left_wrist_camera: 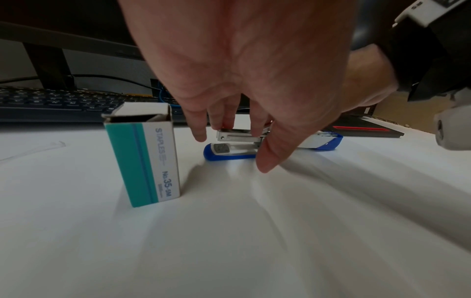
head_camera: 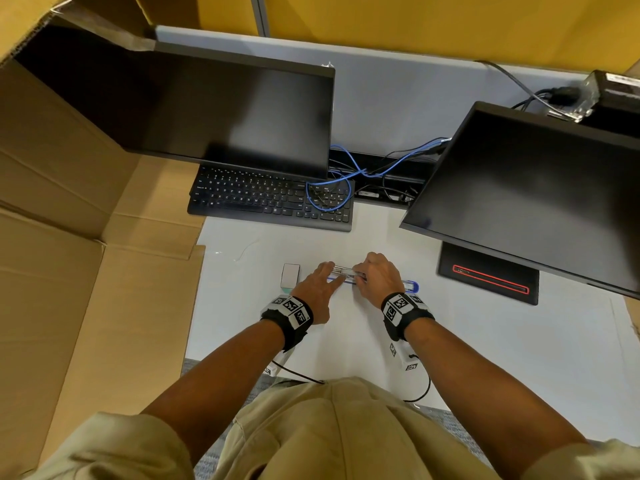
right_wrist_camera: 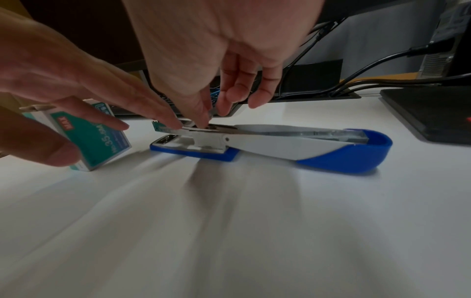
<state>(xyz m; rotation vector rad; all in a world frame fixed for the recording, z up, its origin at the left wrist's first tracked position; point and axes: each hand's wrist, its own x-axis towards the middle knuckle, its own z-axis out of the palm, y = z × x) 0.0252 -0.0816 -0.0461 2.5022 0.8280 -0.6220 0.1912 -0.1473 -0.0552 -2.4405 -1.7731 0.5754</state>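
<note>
A blue and white stapler (head_camera: 411, 285) (left_wrist_camera: 230, 155) (right_wrist_camera: 280, 145) lies opened out flat on the white desk (head_camera: 485, 341), its metal magazine (head_camera: 341, 270) (left_wrist_camera: 238, 135) raised over the base. My left hand (head_camera: 330, 273) (left_wrist_camera: 229, 129) (right_wrist_camera: 142, 113) rests with straight fingers on the front of the magazine. My right hand (head_camera: 360, 277) (right_wrist_camera: 203, 122) pinches thumb and forefinger on what looks like a staple strip at the magazine's middle. A teal and white staple box (head_camera: 290, 274) (left_wrist_camera: 145, 157) (right_wrist_camera: 102, 141) stands upright, flap open, just left of the stapler.
A black keyboard (head_camera: 270, 199) with a blue cable (head_camera: 346, 181) looped over it lies behind the hands. Two dark monitors (head_camera: 225, 109) (head_camera: 536, 188) stand behind; the right one's black base (head_camera: 488, 278) sits right of the stapler. Large cardboard flaps (head_camera: 69, 237) cover the left.
</note>
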